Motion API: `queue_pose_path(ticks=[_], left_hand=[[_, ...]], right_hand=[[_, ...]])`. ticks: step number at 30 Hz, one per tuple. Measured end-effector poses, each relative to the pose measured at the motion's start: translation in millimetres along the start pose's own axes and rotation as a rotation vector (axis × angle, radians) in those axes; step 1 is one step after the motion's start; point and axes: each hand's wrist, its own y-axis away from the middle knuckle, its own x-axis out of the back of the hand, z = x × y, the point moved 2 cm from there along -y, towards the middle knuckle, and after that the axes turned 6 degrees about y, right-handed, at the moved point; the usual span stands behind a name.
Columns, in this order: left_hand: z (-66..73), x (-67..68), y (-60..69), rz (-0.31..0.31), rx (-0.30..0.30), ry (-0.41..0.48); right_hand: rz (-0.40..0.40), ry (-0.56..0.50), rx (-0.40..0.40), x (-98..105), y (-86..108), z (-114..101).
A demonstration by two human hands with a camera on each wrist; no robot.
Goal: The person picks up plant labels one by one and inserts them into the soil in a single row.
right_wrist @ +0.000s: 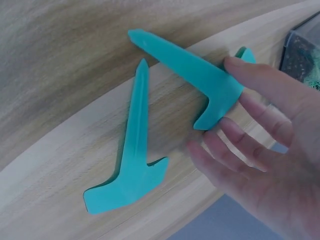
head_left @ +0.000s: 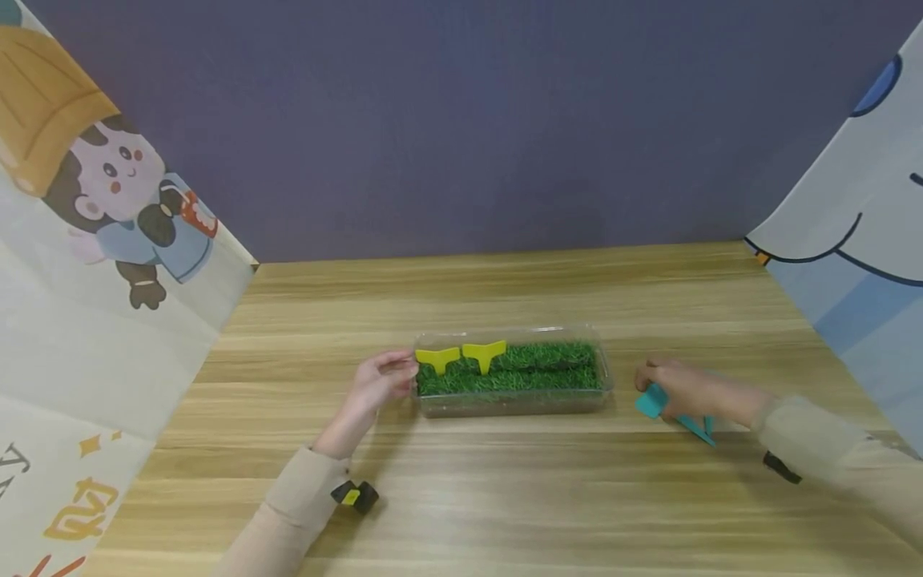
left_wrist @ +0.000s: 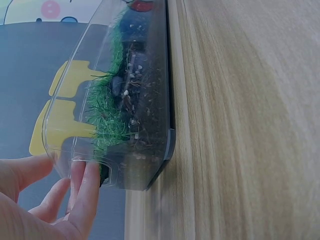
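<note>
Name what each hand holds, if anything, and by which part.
The right hand pinches a teal T-shaped marker by its wide head. The left hand just touches the end of the clear container, holding nothing.

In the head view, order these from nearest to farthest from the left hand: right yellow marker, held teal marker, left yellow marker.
1. Left yellow marker: at the clear container's left end, beside the left hand.
2. Right yellow marker: just right of the first.
3. Held teal marker: beyond the container's right end, in the right hand.
</note>
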Motion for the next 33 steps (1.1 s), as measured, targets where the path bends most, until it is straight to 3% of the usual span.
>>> queue_pose_path(ticks=[17, 33], left_hand=[[0.4, -0.5, 0.2, 0.007, 0.008, 0.007], [-0.4, 0.3, -1.1, 0.006, 0.005, -0.004]], right_hand=[[-0.012, -0.09, -0.019, 3, -5.9, 6], [-0.059, -0.041, -0.077, 10, -14.8, 9]])
